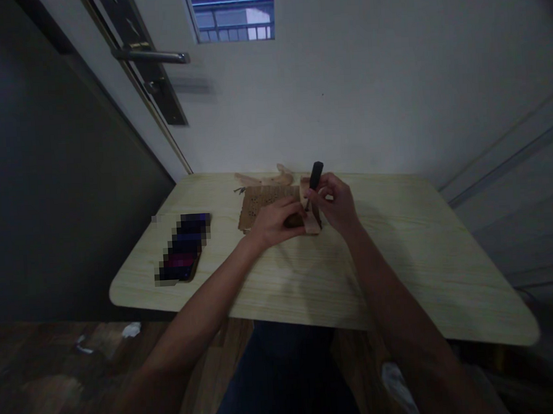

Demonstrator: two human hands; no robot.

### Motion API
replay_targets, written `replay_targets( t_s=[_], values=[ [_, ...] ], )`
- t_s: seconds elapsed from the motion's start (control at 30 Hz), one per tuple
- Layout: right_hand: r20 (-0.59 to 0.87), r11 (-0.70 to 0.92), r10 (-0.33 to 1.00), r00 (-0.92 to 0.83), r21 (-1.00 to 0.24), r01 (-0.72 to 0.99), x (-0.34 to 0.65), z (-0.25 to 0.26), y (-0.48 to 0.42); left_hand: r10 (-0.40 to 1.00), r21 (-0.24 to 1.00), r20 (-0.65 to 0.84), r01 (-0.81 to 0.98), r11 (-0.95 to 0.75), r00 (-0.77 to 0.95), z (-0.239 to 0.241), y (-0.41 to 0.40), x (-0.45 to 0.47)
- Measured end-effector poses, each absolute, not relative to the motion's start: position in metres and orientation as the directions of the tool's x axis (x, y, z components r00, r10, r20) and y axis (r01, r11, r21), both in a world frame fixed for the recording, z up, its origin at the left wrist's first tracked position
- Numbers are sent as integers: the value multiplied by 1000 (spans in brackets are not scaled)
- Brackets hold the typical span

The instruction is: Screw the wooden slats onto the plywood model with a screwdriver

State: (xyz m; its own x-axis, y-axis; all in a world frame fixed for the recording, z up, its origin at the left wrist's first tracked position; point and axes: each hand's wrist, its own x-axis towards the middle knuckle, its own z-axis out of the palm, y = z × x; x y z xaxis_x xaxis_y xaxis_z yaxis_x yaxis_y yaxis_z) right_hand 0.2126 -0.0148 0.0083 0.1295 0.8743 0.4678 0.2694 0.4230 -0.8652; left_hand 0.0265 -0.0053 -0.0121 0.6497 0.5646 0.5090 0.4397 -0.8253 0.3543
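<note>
My right hand (336, 202) is closed round a screwdriver with a black handle (315, 175), held nearly upright with its tip down on a small wooden piece (311, 222). My left hand (275, 222) is closed on that wooden piece and steadies it on the table. Just behind my left hand lies a flat brown board with rows of holes (258, 205). More light wooden parts (275, 177) lie beyond it, near the wall.
A phone (185, 247) lies on the left part of the light wooden table (422, 255). Small dark bits, perhaps screws (238, 189), lie by the board. A white door with a metal handle (152, 55) stands behind the table; the floor is dark wood.
</note>
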Motion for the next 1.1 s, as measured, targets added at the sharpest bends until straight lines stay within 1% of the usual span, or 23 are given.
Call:
replay_targets(
  t_s=[0.2, 0.33, 0.7, 0.77, 0.9, 0.97, 1.03, 1.1],
  values=[
    [487, 430, 867, 106, -839, 334, 213, 11, -15, 544, 352, 535, 415, -839, 647, -13, -4, 26],
    [506, 431, 848, 156, -831, 353, 212, 11, -15, 543, 345, 526, 419, -840, 655, -14, -4, 26],
    [488, 417, 860, 150, -841, 345, 211, 4, -13, 544, 345, 540, 421, -839, 642, -13, -5, 26],
    [485, 420, 861, 151, -847, 326, 211, 5, -13, 541, 349, 545, 413, -841, 640, -13, -4, 26],
    [445, 423, 888, 115, -890, 172, 212, 8, -14, 550, 364, 527, 412, -835, 648, -11, -6, 26],
    [418, 407, 905, 83, -905, 122, 212, 10, -15, 560, 366, 515, 424, -828, 649, -10, -6, 26],
    [417, 406, 907, 66, -904, 133, 213, 11, -16, 563, 360, 514, 433, -826, 648, -10, -6, 26],
    [439, 420, 895, 79, -890, 180, 214, 11, -16, 559, 356, 518, 431, -829, 648, -11, -5, 26]
  ],
)
